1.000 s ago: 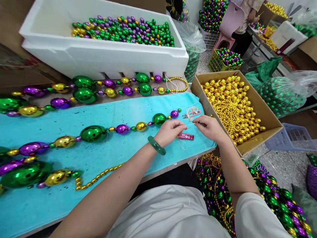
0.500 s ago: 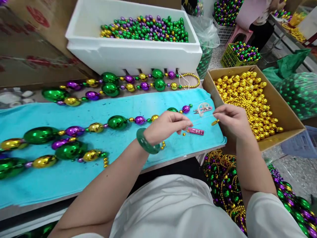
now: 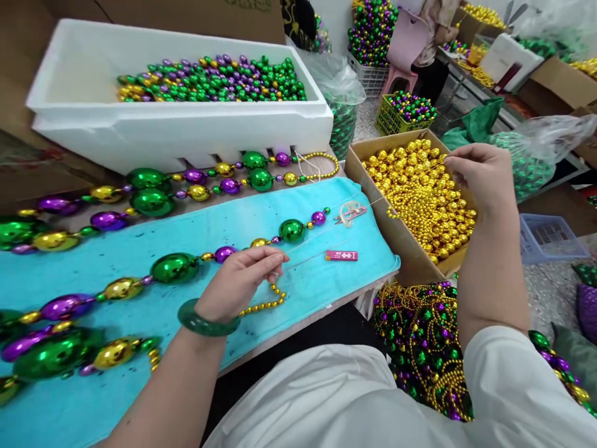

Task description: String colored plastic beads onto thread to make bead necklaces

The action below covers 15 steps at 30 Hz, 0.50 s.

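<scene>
My left hand, with a green bangle at the wrist, is closed in a pinch on a thin clear thread above the turquoise cloth. My right hand is raised over the box of gold beads, its thumb and forefinger pinched on the same thread, drawn taut between the hands. A string of gold beads runs beneath my left fingers. Beyond them lies a strand of large green, purple and gold beads. A pink lighter and small thread snips rest on the cloth.
Behind the cloth stands a white foam box of mixed beads. The cardboard box of gold beads adjoins the table's right end. Finished-looking bead strands hang or lie below it. A person works at the far table.
My right hand has moved right and up, away from the cloth, lengthening the thread between my hands. My left hand has moved left and toward me. The view has shifted.
</scene>
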Each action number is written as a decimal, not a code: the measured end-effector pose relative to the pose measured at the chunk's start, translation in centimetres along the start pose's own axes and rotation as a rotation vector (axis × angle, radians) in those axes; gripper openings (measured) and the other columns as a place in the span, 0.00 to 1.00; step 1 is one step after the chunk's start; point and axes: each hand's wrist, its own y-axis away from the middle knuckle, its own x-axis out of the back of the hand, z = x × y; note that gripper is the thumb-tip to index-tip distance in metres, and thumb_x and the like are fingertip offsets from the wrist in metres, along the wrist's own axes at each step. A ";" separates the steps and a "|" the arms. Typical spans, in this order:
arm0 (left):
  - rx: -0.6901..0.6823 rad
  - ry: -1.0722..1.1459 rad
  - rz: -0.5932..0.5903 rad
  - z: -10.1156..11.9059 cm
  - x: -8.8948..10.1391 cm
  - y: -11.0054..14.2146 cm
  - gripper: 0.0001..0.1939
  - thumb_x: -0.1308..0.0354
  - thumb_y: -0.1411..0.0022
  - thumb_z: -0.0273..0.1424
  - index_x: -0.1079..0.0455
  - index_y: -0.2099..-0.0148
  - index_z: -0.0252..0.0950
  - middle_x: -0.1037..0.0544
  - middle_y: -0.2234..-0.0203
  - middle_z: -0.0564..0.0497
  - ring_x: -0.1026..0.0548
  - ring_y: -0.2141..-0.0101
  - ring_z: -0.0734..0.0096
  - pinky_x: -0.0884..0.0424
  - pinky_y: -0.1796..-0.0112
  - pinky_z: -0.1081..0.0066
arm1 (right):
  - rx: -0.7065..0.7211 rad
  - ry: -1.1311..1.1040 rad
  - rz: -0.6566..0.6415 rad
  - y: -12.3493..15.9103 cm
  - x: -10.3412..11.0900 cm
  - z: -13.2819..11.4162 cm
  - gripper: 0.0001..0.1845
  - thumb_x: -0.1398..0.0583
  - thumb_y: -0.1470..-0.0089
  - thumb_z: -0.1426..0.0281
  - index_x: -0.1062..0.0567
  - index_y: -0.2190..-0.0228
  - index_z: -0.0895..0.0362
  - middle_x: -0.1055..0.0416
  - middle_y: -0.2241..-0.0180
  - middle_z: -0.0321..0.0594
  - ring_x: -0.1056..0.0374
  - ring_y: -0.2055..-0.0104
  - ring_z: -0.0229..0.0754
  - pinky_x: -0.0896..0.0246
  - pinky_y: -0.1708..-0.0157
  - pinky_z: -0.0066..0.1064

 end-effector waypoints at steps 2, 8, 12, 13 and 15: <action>0.004 -0.041 0.010 0.0 0.2 0.3 0.06 0.38 0.46 0.36 0.25 0.67 0.39 0.26 0.75 0.56 0.32 0.73 0.76 0.35 0.71 0.73 | -0.075 -0.045 0.116 -0.8 0.4 1.1 0.03 0.35 0.57 0.75 0.23 0.75 0.63 0.35 0.85 0.32 0.43 0.86 0.28 0.54 0.86 0.26; -0.108 -0.283 0.033 -0.2 0.4 0.8 0.07 0.39 0.45 0.37 0.25 0.68 0.39 0.22 0.67 0.55 0.28 0.61 0.67 0.33 0.55 0.66 | -0.207 0.073 0.117 -0.6 0.1 5.3 0.03 0.36 0.57 0.74 0.24 0.75 0.62 0.33 0.84 0.34 0.39 0.83 0.31 0.49 0.83 0.27; -0.151 -0.212 0.071 -0.6 0.9 1.2 0.12 0.38 0.47 0.41 0.25 0.68 0.36 0.23 0.61 0.47 0.28 0.56 0.60 0.31 0.57 0.65 | -0.263 0.315 -0.227 1.9 -2.4 7.1 0.02 0.36 0.60 0.74 0.23 0.78 0.62 0.34 0.86 0.33 0.39 0.82 0.33 0.46 0.79 0.28; -0.121 -0.156 0.069 -0.8 1.2 1.4 0.14 0.38 0.48 0.42 0.26 0.67 0.35 0.22 0.64 0.46 0.27 0.60 0.61 0.30 0.62 0.67 | -0.244 0.364 -0.319 2.6 -3.2 7.0 0.04 0.37 0.58 0.73 0.23 0.76 0.61 0.32 0.84 0.34 0.38 0.81 0.34 0.45 0.78 0.29; -0.058 -0.070 0.081 -1.0 1.8 1.8 0.15 0.37 0.49 0.42 0.26 0.66 0.35 0.23 0.69 0.47 0.27 0.68 0.66 0.31 0.69 0.70 | -0.164 0.416 -0.445 4.2 -4.9 6.2 0.06 0.38 0.56 0.70 0.22 0.74 0.60 0.29 0.80 0.35 0.36 0.77 0.35 0.44 0.75 0.29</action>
